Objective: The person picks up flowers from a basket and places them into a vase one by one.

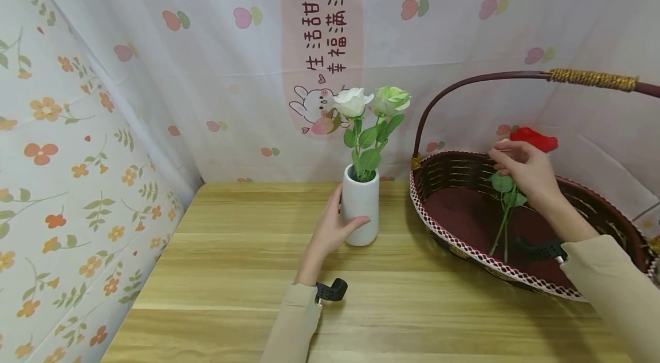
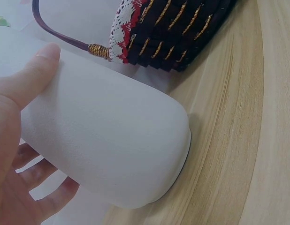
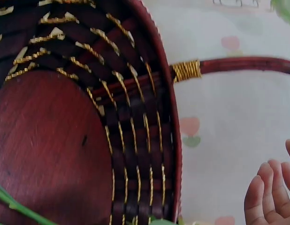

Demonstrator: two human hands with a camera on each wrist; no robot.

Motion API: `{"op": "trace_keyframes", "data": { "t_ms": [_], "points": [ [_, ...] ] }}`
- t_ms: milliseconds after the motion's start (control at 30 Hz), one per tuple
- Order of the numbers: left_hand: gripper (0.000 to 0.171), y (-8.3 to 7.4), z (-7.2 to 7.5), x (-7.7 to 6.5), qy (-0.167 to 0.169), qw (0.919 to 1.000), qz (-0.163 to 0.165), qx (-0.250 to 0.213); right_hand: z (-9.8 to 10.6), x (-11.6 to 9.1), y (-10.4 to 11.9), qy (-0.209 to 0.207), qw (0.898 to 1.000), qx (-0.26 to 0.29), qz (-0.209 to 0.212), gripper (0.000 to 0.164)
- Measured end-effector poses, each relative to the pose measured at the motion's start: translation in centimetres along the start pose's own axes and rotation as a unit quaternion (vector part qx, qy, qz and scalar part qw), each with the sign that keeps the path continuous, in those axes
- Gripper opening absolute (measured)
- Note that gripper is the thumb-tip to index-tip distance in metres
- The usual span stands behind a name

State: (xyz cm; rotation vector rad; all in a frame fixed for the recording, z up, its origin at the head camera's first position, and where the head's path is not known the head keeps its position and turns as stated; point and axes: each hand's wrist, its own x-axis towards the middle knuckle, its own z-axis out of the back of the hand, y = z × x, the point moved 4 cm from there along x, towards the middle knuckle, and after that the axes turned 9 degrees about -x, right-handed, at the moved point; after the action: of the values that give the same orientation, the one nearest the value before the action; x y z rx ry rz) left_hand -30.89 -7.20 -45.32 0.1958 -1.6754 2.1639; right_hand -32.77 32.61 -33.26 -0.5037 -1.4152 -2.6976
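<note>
A white vase [image 1: 361, 211] stands upright on the wooden table, with a white rose [image 1: 353, 102] and a pale green rose [image 1: 392, 101] in it. My left hand [image 1: 335, 223] grips the vase from its left side, thumb across the front and fingers around behind, as the left wrist view shows. On the right, a red rose [image 1: 533, 138] leans in the woven basket [image 1: 448, 232], part of its stem hidden behind my right hand [image 1: 526, 171]. That hand is above the basket with loosely bent fingers, and the right wrist view shows nothing between its fingertips.
The basket's tall arched handle [image 1: 479, 78] rises over its back side. A printed curtain [image 1: 232, 94] hangs behind the table, and a flowered one [image 1: 77, 180] on the left. Wooden tabletop [image 1: 232, 283] extends left of the vase and in front of it.
</note>
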Motion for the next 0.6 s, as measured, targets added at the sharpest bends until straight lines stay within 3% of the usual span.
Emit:
{"op": "trace_keyframes", "data": {
  "t_ms": [200, 600],
  "points": [
    [0.093, 0.0, -0.1, 0.0, -0.001, 1.0, -0.005, -0.007, 1.1, 0.4, -1.2, -0.013, 0.999, 0.029, -0.024, 0.017],
    [0.094, -0.1, -0.1, 0.0, 0.002, 1.0, -0.004, -0.007, 1.9, 0.0, -4.1, -0.043, 0.997, 0.011, -0.067, 0.017]
  ]
}}
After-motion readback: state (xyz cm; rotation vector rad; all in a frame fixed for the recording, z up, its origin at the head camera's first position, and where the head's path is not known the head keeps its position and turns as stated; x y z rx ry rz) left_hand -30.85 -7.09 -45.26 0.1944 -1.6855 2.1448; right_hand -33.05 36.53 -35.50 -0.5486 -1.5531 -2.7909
